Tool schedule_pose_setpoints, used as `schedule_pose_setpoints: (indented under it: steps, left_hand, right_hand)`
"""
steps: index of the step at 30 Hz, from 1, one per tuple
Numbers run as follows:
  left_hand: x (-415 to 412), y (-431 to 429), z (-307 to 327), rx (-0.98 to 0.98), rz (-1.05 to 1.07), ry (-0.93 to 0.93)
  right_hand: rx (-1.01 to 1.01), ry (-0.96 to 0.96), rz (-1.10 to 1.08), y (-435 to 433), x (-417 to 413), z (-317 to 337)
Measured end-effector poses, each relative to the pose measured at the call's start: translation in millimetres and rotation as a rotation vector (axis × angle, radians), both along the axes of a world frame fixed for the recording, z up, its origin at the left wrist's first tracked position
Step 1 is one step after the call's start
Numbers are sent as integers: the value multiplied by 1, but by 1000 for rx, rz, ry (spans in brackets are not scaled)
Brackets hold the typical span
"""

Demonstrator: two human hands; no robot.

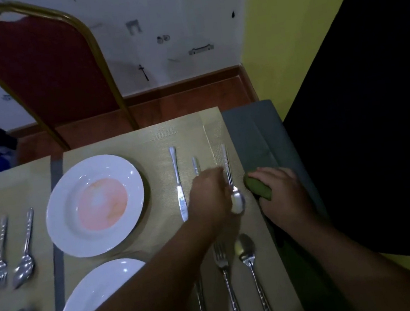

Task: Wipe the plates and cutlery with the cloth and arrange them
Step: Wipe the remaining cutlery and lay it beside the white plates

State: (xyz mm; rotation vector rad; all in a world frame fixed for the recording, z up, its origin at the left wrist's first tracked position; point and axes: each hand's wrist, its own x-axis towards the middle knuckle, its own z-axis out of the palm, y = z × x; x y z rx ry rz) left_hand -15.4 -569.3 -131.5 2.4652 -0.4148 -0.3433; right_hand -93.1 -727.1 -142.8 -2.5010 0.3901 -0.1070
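My left hand (211, 196) reaches across the beige placemat (145, 148) and pinches a spoon (234, 190) at its neck, bowl toward me. My right hand (281, 192) is closed around a rolled green cloth (257, 187) just right of that spoon. A knife (179, 185) lies left of my left hand, and a fork handle (195, 164) pokes out from behind it. A white plate (60, 202) with an orange smear in its well sits at the mat's left. A second white plate (87, 298) is nearer, partly under my left forearm. A fork (226, 278) and another spoon (249, 260) lie in front.
More forks and spoons (25, 262) lie on a second mat at the left. A red chair with a gold frame (50, 71) stands beyond the table. The grey table edge (261, 134) runs along the right, with a dark area past it.
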Motion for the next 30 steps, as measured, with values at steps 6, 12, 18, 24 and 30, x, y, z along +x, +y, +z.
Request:
schedule_pose_setpoints:
  steps: [6, 12, 18, 24, 30]
  left_hand:
    - [-23, 12, -20, 286, -332, -71]
    - [-24, 12, -10, 258, -296, -128]
    - [-38, 58, 1, 251, -331, -292]
    - [-47, 141, 20, 300, -230, -306]
    - [-43, 232, 36, 260, -26, -234]
  right_hand:
    - [-56, 7, 11, 6, 0, -5]
    - [-59, -17, 0, 10, -10, 9]
    - [-132, -72, 29, 30, -24, 32]
    - [-141, -127, 137, 100, -11, 61]
    - [-174, -153, 336, 200, 16, 71]
